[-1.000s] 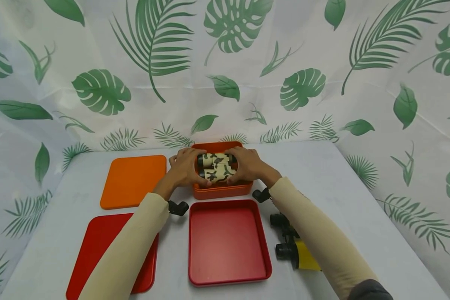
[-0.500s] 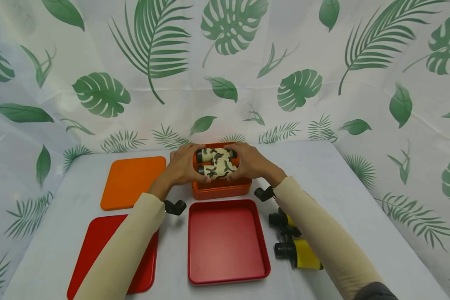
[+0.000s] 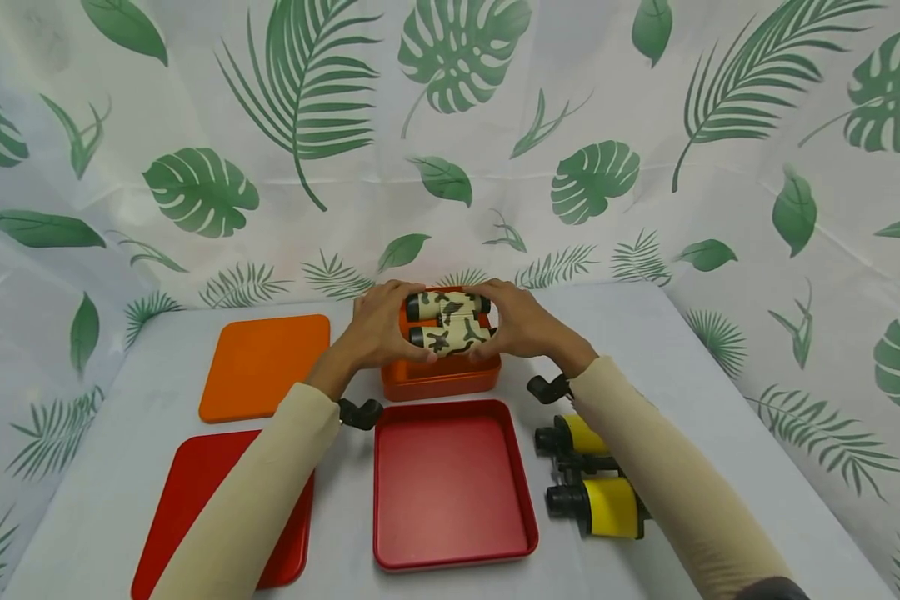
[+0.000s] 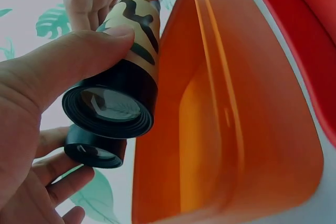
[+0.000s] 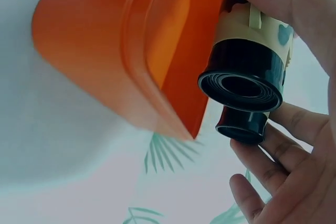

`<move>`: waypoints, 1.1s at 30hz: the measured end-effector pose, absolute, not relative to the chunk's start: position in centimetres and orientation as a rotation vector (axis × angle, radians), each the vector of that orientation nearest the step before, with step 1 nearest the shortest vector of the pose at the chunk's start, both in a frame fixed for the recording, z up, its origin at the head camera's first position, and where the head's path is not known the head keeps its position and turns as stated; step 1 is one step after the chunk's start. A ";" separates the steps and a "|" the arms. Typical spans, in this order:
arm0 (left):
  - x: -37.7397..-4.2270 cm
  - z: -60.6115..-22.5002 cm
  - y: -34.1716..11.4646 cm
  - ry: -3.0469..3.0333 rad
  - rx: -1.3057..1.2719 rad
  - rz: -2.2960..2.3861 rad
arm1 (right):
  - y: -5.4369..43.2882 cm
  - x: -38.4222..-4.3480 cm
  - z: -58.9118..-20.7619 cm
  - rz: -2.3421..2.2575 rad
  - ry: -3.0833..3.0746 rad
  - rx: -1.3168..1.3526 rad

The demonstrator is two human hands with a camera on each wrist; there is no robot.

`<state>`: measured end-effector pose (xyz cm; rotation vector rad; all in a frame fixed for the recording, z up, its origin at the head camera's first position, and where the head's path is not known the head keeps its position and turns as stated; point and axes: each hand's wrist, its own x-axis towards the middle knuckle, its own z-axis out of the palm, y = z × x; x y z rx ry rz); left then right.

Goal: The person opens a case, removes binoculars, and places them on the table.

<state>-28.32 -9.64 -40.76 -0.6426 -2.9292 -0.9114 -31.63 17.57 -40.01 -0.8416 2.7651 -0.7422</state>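
Camouflage-patterned binoculars [image 3: 456, 323] are held between both hands above an orange box [image 3: 441, 385]. My left hand [image 3: 381, 327] grips the end with the larger lenses, thumb on the near barrel. At the eyepiece end, my right hand [image 3: 528, 325] has its thumb on the near barrel and fingers round the far side. In the left wrist view the binoculars [image 4: 137, 35] show two black-rimmed lenses, beside the open mouth of the box [image 4: 247, 103]. The right wrist view shows the black eyecups [image 5: 241, 74] outside the box's rim.
A shallow red tray [image 3: 453, 492] lies in front of the orange box. To the left are an orange lid [image 3: 264, 367] and a red lid [image 3: 195, 492], partly under the left sleeve. Yellow and black binoculars [image 3: 607, 507] lie right of the tray, partly behind the right sleeve.
The camouflage binoculars have been lifted from inside the orange box to above it, then shifted slightly right. Both hands have moved up and right with them.
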 end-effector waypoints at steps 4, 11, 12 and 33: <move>-28.5 -40.5 -8.7 -2.914 -0.671 -0.898 | 18.8 -31.5 -39.8 -0.776 2.775 -0.845; -29.1 -40.3 -7.0 -2.913 -0.708 -0.881 | 20.8 -31.3 -39.8 -0.791 2.801 -0.832; -29.1 -40.2 -6.8 -2.915 -0.714 -0.875 | 21.0 -31.3 -39.8 -0.796 2.802 -0.824; -30.1 -39.9 -1.3 -2.947 -0.834 -0.828 | 26.8 -30.3 -40.4 -0.796 2.850 -0.672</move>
